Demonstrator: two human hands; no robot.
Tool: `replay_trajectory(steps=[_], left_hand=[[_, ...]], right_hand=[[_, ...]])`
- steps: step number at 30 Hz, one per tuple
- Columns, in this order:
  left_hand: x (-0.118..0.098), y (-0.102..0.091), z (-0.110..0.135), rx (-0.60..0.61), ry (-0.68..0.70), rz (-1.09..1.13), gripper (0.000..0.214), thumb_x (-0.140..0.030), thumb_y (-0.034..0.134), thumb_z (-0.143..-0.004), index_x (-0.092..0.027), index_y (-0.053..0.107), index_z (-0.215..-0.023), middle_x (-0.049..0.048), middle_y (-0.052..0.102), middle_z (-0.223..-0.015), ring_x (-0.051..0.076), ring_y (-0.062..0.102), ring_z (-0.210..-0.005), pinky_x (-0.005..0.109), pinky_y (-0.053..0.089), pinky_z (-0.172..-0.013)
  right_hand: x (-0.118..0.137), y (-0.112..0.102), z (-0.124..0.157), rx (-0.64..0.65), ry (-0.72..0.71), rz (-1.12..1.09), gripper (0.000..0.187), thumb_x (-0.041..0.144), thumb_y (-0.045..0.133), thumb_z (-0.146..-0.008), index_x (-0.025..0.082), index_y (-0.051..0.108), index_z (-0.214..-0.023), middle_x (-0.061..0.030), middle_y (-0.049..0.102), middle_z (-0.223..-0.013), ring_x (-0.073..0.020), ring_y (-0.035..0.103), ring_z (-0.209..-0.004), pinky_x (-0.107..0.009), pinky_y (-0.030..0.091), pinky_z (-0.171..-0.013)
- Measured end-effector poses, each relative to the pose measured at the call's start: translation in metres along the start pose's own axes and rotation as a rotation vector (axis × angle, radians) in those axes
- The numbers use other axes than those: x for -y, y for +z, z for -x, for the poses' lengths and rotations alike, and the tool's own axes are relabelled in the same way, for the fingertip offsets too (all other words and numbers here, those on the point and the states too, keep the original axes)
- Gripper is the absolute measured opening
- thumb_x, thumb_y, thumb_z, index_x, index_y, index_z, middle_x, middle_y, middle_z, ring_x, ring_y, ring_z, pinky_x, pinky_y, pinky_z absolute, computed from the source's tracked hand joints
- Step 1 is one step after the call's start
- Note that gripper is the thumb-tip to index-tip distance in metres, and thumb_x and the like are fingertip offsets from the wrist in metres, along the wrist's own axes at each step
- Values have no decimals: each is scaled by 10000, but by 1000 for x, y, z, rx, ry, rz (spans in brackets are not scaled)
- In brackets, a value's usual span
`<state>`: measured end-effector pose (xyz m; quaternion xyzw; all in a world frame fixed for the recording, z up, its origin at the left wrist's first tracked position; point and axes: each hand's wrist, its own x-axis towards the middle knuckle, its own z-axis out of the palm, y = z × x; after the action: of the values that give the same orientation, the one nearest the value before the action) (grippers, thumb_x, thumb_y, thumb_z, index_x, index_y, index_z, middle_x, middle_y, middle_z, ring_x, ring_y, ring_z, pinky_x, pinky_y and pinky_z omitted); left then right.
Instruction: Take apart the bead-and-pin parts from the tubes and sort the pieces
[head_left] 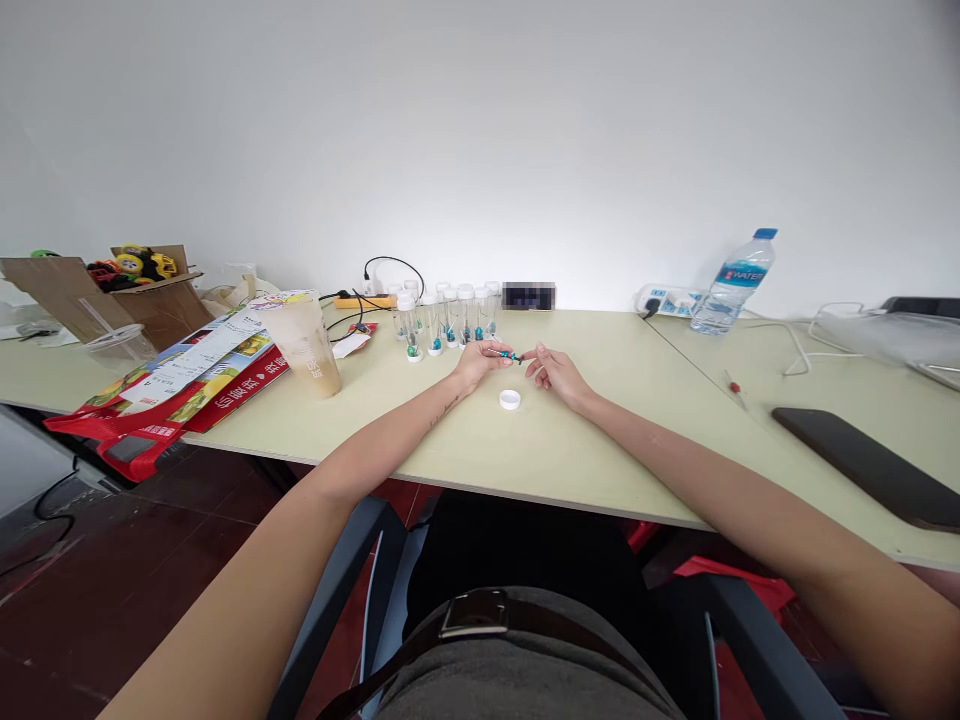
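Note:
My left hand is closed around a slim small item with a teal middle and a dark end, which points to the right; its exact kind is too small to make out. My right hand is close to that dark end, its fingers loosely bent and apart; whether a fingertip touches the item is unclear. On the table just below both hands lies a round white cap. Behind my left hand stand several clear tubes with white caps, holding small blue, teal and green pieces.
A drink cup and a red bag are to the left, beyond them a cardboard box. On the right are a water bottle, a power strip, cables and a dark phone. The table's front edge runs below my forearms.

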<state>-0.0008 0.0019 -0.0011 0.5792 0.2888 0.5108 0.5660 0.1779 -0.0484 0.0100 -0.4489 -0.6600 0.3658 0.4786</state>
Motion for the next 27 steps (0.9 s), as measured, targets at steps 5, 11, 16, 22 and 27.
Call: replay_trajectory(steps=[5, 11, 16, 22, 27], left_hand=[[-1, 1, 1, -7, 10, -6, 378, -162, 834, -437, -129, 697, -788, 44, 687, -788, 144, 604, -746, 359, 444, -857], [-3, 2, 2, -6, 7, -14, 361, -156, 826, -452, -128, 695, -787, 41, 684, -772, 146, 601, -744, 368, 440, -863], [-3, 2, 2, -12, 2, -16, 351, -149, 826, -444, -127, 693, -768, 41, 684, -776, 143, 599, -740, 362, 444, -855], [-2, 1, 1, -10, -2, -7, 361, -153, 825, -445, -126, 693, -780, 43, 685, -786, 144, 605, -740, 364, 448, -852], [-2, 1, 1, -9, -4, -5, 359, -150, 826, -450, -123, 690, -782, 42, 682, -777, 144, 606, -738, 371, 443, -863]], right_hand=[[-3, 0, -1, -10, -4, 0, 648, 694, 346, -831, 126, 639, -941, -56, 596, -727, -71, 479, -439, -200, 347, -403], [-1, -1, -1, -13, -6, 3, 631, 687, 350, -835, 138, 630, -971, -53, 604, -750, -66, 479, -432, -201, 349, -406], [-2, -1, -1, -10, 1, 6, 648, 689, 341, -837, 121, 645, -908, -63, 608, -730, -68, 474, -425, -207, 340, -399], [-1, 0, 0, -8, -4, 6, 630, 684, 351, -837, 137, 641, -953, -56, 609, -744, -67, 478, -430, -205, 349, -409], [0, 0, 0, -10, 2, 13, 652, 689, 339, -838, 123, 646, -940, -64, 601, -748, -68, 478, -431, -206, 345, -404]])
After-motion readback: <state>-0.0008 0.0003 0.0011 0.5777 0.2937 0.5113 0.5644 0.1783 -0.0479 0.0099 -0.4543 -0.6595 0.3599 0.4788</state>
